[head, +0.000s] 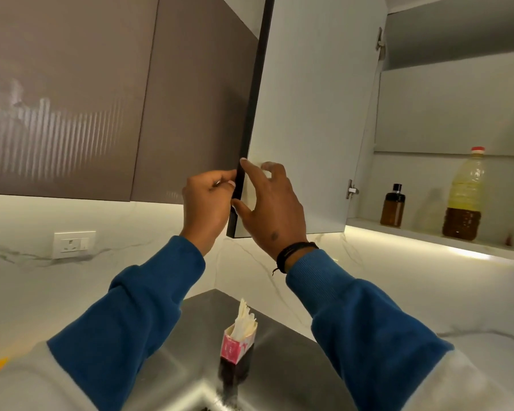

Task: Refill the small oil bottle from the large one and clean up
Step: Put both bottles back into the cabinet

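An overhead cabinet door stands swung open, its dark edge facing me. My left hand grips that edge near the lower corner from the outer side. My right hand rests on the door's pale inner face, thumb and fingers spread against it. Inside the cabinet, on the lower shelf at the right, stands the small dark oil bottle with a black cap. To its right is the large clear bottle with a red cap, holding oil in its lower part.
Closed brown cabinet doors fill the upper left. A wall socket sits on the marble backsplash. Below my arms a steel counter carries a pink and white carton with white sheets sticking out.
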The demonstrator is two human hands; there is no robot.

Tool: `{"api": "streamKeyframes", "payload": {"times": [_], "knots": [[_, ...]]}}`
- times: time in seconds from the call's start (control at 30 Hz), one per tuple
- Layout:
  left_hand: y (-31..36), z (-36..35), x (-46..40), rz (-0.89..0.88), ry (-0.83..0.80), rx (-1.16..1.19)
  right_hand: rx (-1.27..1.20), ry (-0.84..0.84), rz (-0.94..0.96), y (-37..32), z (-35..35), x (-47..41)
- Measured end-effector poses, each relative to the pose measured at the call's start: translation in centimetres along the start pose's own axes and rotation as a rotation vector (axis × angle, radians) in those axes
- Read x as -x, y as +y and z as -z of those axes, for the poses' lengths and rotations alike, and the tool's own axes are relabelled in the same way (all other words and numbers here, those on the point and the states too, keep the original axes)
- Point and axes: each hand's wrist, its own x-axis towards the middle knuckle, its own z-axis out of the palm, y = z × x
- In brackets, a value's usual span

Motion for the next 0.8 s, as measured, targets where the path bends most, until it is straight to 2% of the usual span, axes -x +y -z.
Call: {"api": "streamKeyframes", "payload": {"times": [0.17, 0.33, 0.6, 0.8], "knots": [[1.5, -1.4, 2.0, -0.077, -0.055, 0.106, 0.004, 0.120, -0.051, -0.4, 2.2, 1.7], [3.9, -4.1, 4.5, -0.176, -0.197, 0.231, 0.084, 0.233, -0.101, 0.4, 6.0, 4.0], [5.7, -11.8, 7.9, -0.325, -0.508, 0.423, 0.272, 0.396, -0.180, 6.1, 13.0, 7.5], [5.8, -19.4, 10.2, -0.426, -0.607, 0.474, 0.338, 0.465, -0.248, 11.7, 17.4, 9.6]]}}
